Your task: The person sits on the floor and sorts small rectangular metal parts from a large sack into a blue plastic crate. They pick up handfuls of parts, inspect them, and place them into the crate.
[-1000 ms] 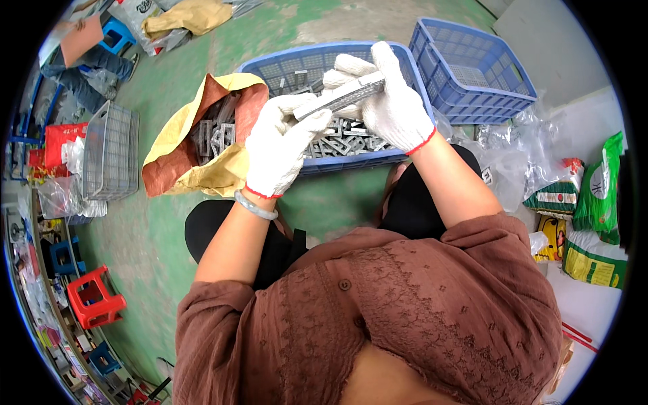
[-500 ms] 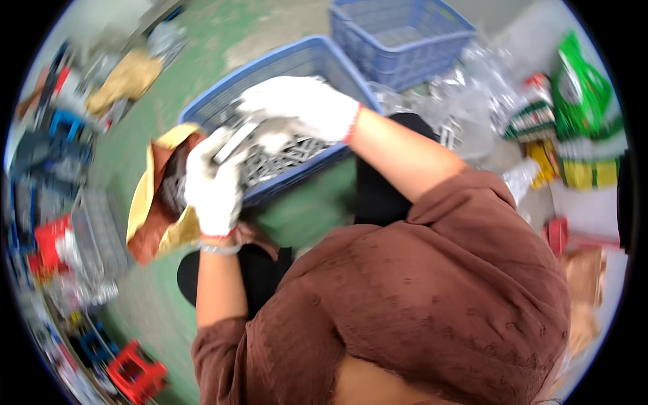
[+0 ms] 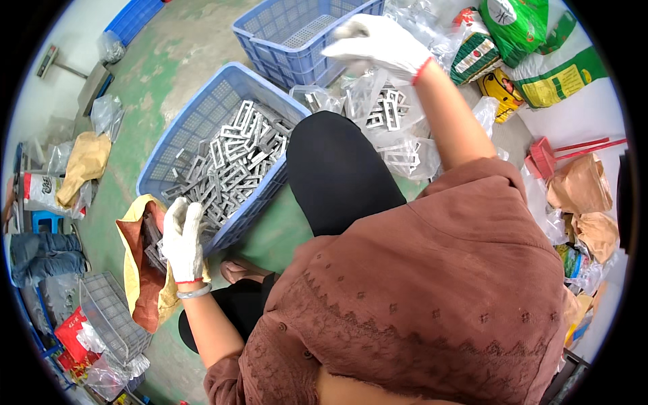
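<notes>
Left hand (image 3: pixel 183 246), grip not discernible, was nearer the metal frames (image 3: pixel 228 162), at its one o'clock; blue basket's (image 3: pixel 209 108) long axis ran one-to-seven. Right hand (image 3: pixel 385 48) blurred, fingers spread.

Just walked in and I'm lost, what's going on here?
A person in white gloves is beside a blue basket of grey metal frames. The left hand is near its corner, by a yellow sack of metal pieces; whether it grips anything is unclear. The blurred right hand hovers open and apparently empty near a second blue basket.
</notes>
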A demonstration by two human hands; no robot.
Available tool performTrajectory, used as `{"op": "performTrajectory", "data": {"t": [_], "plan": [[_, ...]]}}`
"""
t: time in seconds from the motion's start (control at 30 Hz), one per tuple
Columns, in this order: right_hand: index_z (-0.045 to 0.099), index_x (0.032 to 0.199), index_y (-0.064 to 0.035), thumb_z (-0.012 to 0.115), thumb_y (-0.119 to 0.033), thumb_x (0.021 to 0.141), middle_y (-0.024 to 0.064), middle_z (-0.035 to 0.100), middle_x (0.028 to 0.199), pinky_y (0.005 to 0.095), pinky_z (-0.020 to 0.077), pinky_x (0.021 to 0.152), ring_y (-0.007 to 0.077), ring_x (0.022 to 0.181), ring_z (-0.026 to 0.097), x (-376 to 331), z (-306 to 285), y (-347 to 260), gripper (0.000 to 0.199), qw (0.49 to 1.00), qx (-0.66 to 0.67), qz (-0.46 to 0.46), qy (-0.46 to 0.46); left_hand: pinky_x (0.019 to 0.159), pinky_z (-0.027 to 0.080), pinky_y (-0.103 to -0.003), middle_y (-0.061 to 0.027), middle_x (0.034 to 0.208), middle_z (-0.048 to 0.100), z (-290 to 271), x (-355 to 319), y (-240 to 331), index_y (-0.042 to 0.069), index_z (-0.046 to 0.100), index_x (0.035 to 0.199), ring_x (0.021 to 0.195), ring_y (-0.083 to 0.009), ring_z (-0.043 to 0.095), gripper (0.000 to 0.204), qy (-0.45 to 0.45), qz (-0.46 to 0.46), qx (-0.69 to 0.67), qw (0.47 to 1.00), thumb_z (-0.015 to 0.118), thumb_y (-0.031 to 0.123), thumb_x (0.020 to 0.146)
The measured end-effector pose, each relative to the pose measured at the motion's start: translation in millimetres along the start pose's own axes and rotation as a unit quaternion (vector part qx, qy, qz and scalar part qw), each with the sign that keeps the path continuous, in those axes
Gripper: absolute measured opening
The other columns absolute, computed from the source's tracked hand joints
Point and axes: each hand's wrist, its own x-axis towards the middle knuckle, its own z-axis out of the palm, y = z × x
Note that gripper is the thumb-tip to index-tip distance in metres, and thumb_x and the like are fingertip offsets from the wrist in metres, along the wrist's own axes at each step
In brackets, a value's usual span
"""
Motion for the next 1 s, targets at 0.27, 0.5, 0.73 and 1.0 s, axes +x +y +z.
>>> {"op": "performTrajectory", "data": {"t": [0.27,0.5,0.73,1.0], "plan": [[0.07,0.101,-0.0019,0.078,-0.049,0.068,0.0203,0.071,0.106,0.0392,0.0518,0.086,0.0296,0.101,0.068,-16,-35,158,0.058,0.925,-0.324,0.196,-0.04,0.082,0.054,-0.028,-0.0097,0.124,0.063,-11,0,-1,0.0,0.057,0.134,0.101,-0.0156,0.063,0.051,0.002,0.001,0.079,0.997,0.074,0.023,0.092],[0.054,0.135,0.0071,0.077,-0.044,0.08,0.0243,0.058,0.136,0.0374,0.0422,0.108,0.0319,0.128,0.056,-10,-18,205,0.078,0.96,-0.24,0.141,0.03,0.094,0.049,-0.045,-0.0194,0.12,0.063,-77,-23,20,0.003,0.054,0.13,0.114,-0.0368,0.06,0.073,0.047,0.073,0.633,0.769,0.076,0.049,0.078],[0.058,0.133,0.0018,0.078,-0.035,0.086,0.0153,0.064,0.128,0.0307,0.0459,0.101,0.0208,0.117,0.061,25,33,121,0.063,0.992,-0.104,0.017,0.073,0.091,0.049,-0.053,-0.0189,0.123,0.062,-101,-44,-1,0.006,0.044,0.139,0.115,-0.0387,0.06,0.102,-0.015,-0.048,0.72,0.692,0.071,0.074,0.068],[0.067,0.12,-0.0024,0.07,-0.051,0.087,0.0142,0.069,0.115,0.0328,0.0514,0.088,0.0213,0.1,0.067,15,175,-64,0.059,0.951,-0.144,-0.139,-0.237,0.095,0.045,-0.057,-0.0138,0.124,0.064,-181,-54,4,0.015,0.05,0.138,0.116,-0.0373,0.06,0.093,-0.055,-0.15,0.714,0.682,0.082,0.059,0.063]]}}
